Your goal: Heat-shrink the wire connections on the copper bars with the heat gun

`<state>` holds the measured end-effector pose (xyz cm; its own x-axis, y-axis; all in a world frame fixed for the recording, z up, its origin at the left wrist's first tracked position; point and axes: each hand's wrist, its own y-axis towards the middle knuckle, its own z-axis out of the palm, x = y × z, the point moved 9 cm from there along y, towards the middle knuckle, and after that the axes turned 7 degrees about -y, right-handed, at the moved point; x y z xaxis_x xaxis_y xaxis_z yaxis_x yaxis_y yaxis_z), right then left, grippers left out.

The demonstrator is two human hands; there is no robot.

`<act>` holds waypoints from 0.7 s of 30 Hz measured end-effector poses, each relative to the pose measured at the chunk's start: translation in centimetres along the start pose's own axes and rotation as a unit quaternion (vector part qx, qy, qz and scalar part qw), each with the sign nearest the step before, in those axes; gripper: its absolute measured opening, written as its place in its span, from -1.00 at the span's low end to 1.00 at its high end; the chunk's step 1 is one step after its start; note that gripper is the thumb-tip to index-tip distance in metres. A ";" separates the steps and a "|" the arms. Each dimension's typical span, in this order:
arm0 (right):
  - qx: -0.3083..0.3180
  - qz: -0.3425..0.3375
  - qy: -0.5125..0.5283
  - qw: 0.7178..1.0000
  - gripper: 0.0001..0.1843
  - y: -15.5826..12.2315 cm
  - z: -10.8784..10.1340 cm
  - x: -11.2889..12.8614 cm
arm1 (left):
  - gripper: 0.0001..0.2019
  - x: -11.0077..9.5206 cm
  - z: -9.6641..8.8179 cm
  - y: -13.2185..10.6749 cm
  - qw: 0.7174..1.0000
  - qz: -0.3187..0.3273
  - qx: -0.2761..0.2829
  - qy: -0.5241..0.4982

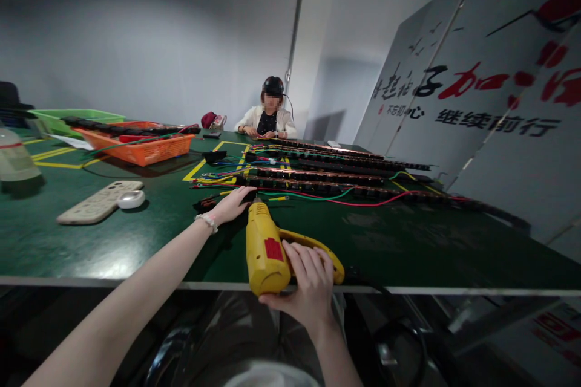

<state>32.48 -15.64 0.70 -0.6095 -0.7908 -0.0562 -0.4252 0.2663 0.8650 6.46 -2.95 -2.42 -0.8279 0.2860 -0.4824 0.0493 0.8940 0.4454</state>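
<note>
My right hand [306, 281] is wrapped round the handle of a yellow electric drill [265, 248] that lies at the near edge of the green table [408, 242], its tip pointing away from me. My left hand [231, 204] reaches forward with fingers stretched flat onto the near end of a long black strip [318, 187] fitted with red and green wires, just left of the drill's tip. Several more such black strips [327, 160] lie in rows behind it.
A beige remote control [97, 202] and a small white round object [131, 199] lie at left. An orange basket [140, 148] and a green basket [77, 116] stand at back left. Another person [270, 118] sits at the far end. White boards [476, 91] lean at right.
</note>
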 end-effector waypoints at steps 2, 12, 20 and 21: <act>-0.004 0.001 0.006 1.000 -0.03 0.0 0.0 -0.3 | -0.50 0.0 0.0 0.0 1.000 0.005 -0.001 -0.001; -0.028 -0.010 0.006 1.000 -0.10 -0.6 -0.9 -3.3 | -0.52 -0.3 -0.2 -0.1 1.000 0.002 -0.007 -0.001; -0.021 -0.016 -0.047 0.999 -0.14 -1.4 -1.7 -6.0 | -0.52 -0.5 -0.4 -0.1 1.000 0.004 -0.003 -0.005; -0.026 -0.017 -0.057 0.998 -0.15 -1.5 -1.8 -6.4 | -0.52 -0.6 -0.4 -0.1 1.000 0.003 -0.003 -0.006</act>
<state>38.21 -12.01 0.70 -0.6686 -0.7302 -0.1406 -0.4144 0.2088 0.8858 6.70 -3.36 -1.91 -0.8213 0.2951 -0.4883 0.0507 0.8902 0.4527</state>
